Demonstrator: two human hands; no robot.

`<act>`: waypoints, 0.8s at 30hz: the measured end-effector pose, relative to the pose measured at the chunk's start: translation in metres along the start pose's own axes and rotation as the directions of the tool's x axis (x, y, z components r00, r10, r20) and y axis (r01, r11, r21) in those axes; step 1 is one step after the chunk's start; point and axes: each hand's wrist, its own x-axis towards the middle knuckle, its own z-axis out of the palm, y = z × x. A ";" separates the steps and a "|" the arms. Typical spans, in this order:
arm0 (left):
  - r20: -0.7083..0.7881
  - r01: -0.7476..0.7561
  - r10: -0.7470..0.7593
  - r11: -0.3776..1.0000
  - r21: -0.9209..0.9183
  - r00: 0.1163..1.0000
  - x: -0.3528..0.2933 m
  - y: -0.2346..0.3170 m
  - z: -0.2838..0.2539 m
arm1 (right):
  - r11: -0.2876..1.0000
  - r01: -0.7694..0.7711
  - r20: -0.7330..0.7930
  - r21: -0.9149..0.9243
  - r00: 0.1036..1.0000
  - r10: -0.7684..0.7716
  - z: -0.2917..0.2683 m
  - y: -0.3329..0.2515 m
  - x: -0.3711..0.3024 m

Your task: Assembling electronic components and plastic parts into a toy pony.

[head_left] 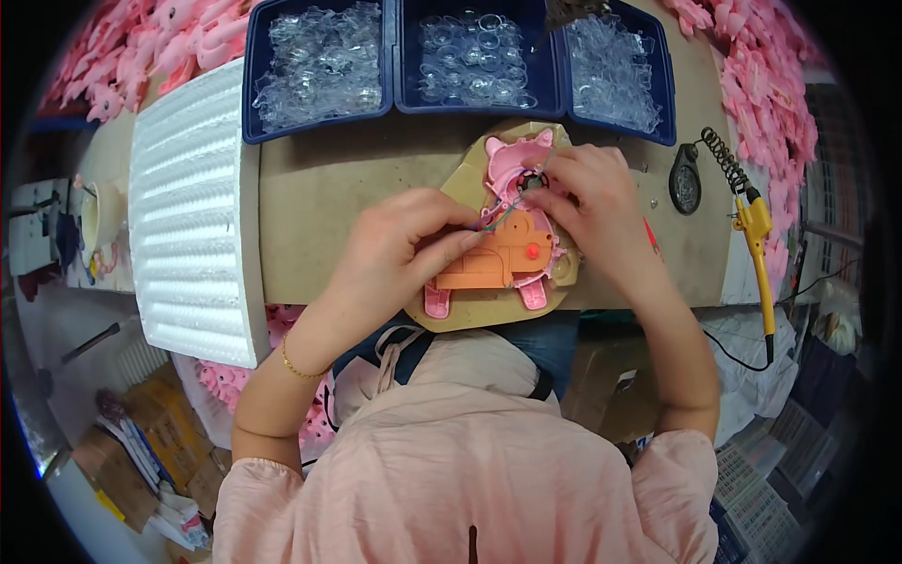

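A pink animal-shaped toy shell half [504,162] lies open on a tan board [442,313] in front of me. An orange housing [479,268] with a red knob [533,251] fills its body, and a dark round part [534,180] sits in the head. Thin green and blue wires [501,214] run between my hands over the toy. At the housing's upper left, my left hand [409,242] pinches the wires between thumb and forefinger. My right hand [594,193] is closed in a pinch beside the head, at the wires' other end; its fingertips partly cover the round part.
Blue bins [395,105] of clear plastic pieces line the table's back. A white ribbed foam block [193,216] stands on the left. On the right lie a yellow soldering iron [757,249] and its coiled holder [722,150]. Pink shell parts [770,103] are heaped at both far corners.
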 end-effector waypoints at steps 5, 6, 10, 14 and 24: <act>-0.018 0.040 -0.041 0.998 -0.050 0.999 0.000 -0.001 -0.001 | 0.976 0.216 0.005 -0.020 0.976 -0.216 -0.008 0.003 0.006; -0.021 0.042 -0.043 0.998 -0.051 0.999 0.000 0.000 -0.002 | 0.969 0.242 0.015 -0.044 0.970 -0.242 -0.010 0.003 0.008; 0.028 0.127 -0.125 0.988 -0.089 0.992 0.001 0.003 -0.004 | 0.977 0.021 0.159 0.210 0.986 -0.055 -0.012 -0.002 0.015; 0.029 0.129 -0.127 0.987 -0.100 0.992 0.001 0.002 -0.004 | 0.985 0.001 0.271 0.175 0.961 -0.049 -0.018 -0.002 0.019; 0.036 0.214 -0.211 0.968 -0.133 0.977 0.003 0.001 -0.004 | 0.993 -0.009 0.556 0.122 0.829 -0.061 -0.025 -0.002 0.051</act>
